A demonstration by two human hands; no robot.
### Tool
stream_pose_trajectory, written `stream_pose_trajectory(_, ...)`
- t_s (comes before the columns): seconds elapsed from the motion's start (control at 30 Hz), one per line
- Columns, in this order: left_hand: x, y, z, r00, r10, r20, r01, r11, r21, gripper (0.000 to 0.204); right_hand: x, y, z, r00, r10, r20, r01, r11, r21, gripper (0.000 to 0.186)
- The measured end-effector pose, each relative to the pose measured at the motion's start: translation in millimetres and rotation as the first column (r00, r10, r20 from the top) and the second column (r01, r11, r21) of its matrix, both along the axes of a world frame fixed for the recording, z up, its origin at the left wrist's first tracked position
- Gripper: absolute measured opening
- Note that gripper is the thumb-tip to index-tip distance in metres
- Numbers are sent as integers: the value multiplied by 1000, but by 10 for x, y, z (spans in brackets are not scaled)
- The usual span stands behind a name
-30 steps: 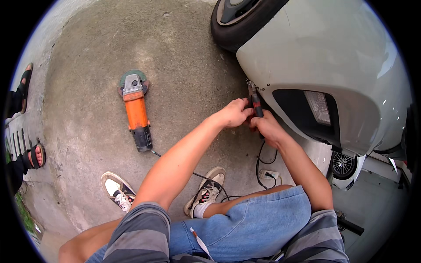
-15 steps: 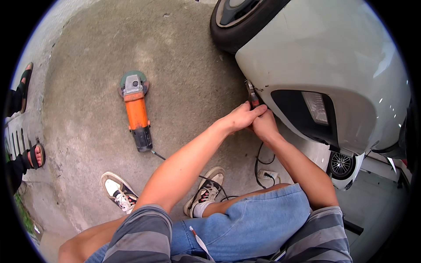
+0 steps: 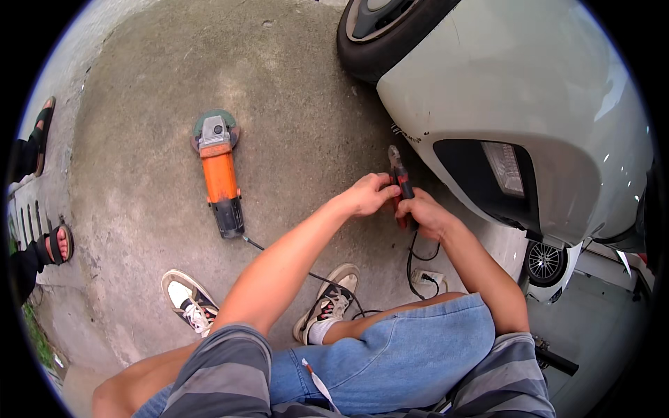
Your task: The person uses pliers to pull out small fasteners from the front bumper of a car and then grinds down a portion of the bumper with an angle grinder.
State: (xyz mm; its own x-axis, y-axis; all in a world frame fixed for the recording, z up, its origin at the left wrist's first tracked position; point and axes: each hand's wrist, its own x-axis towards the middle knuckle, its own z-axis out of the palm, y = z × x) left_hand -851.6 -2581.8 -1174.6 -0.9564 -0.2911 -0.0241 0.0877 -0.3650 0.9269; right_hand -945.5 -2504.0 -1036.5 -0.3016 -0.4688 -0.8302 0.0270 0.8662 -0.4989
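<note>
My right hand (image 3: 428, 212) grips red-and-black pliers (image 3: 396, 160). The fingers of my left hand (image 3: 369, 195) also close on their handles, from the left. The metal jaws point away from me, below and a little left of a scuffed, broken patch (image 3: 411, 136) on the lower edge of a pale car bumper (image 3: 509, 83), apart from it. A dark recess in that bumper holds a lamp (image 3: 503, 167). On the concrete left of my hands lies an orange and black angle grinder (image 3: 217, 174), its cord running toward my feet.
A tyre (image 3: 369, 52) stands at the top. At the left rim are another person's sandalled feet (image 3: 56, 244) by a drain grate (image 3: 29, 216). A power strip (image 3: 425, 279) with cables lies near my right shoe (image 3: 327, 306). Another car's wheel (image 3: 543, 261) shows at right.
The pliers have come down, away from the scuffed bumper edge where their jaws were, and both my hands have moved slightly downward with them. The grinder stays on the ground.
</note>
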Motion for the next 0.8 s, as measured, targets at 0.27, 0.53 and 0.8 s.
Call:
stream_pose_trajectory(0.27, -217, 138, 63, 988, 89, 123, -63, 977, -206, 27, -181, 158, -185, 993, -29, -112, 33, 999, 35, 19)
stream_pose_trajectory(0.53, -212, 727, -211, 953, 294, 77, -230, 863, -449, 34, -283, 633, -211, 995, 94, -36, -84, 972, 218, 52)
stream_pose_trajectory(0.8, -356, 1353, 235, 989, 103, 109, -149, 737, 659, 17, -7, 1125, 125, 969, 99, -226, -64, 986, 154, 40)
